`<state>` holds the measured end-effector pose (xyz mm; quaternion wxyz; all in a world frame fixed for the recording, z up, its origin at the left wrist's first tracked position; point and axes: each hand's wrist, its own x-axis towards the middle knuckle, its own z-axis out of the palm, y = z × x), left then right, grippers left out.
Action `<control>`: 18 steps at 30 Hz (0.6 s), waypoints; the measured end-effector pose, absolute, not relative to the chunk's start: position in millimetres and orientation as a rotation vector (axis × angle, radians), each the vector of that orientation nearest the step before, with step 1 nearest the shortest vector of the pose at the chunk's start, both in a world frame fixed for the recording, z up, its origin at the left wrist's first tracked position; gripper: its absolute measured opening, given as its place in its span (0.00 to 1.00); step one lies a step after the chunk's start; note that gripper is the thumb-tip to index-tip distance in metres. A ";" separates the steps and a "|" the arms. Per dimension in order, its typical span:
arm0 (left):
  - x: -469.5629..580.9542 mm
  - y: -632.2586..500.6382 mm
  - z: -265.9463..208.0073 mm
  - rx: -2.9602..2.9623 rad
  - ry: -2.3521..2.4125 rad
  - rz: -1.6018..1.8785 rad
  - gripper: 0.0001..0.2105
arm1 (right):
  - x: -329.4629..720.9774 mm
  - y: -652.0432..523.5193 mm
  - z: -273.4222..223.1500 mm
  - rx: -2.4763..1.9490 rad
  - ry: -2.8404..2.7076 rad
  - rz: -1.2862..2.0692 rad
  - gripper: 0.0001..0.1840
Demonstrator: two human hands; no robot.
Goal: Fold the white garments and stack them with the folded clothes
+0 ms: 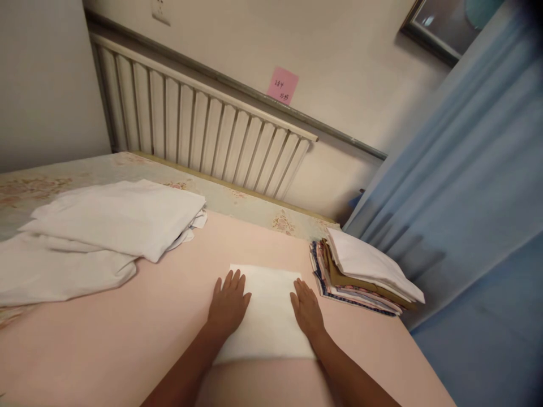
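A white folded cloth [269,316] lies flat on the pink table cover [169,333] in front of me. My left hand [229,302] rests palm down along its left edge, fingers stretched forward. Along the opposite edge, my right hand [307,308] lies flat as well, fingers extended and thumb on the cloth. Neither hand grips anything. To the right sits a stack of folded fabrics [360,288], patterned, brown and pink, topped by a white folded cloth [369,260].
Loose white cloths [114,215] are heaped at the left. A floral cloth [246,200] runs along the back under the radiator [203,130]. A pink note [283,85] sticks to the wall. Down the right side hangs a blue curtain [458,169].
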<state>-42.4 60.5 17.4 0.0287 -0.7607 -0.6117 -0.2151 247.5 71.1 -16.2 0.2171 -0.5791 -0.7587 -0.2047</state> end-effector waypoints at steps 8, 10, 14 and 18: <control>-42.3 59.3 20.5 -2.357 -1.899 -0.648 0.23 | 245.5 69.4 -13.2 -1.648 -2.109 -0.530 0.26; -42.5 59.1 21.3 -2.358 -1.897 -0.643 0.23 | 244.7 68.8 -12.1 -1.662 -2.108 -0.524 0.27; -42.9 59.0 21.2 -2.358 -1.882 -0.639 0.23 | 244.4 68.2 -11.3 -1.646 -2.119 -0.526 0.26; -42.6 59.2 19.7 -2.350 -1.882 -0.653 0.23 | 245.3 68.9 -12.0 -1.630 -2.116 -0.531 0.26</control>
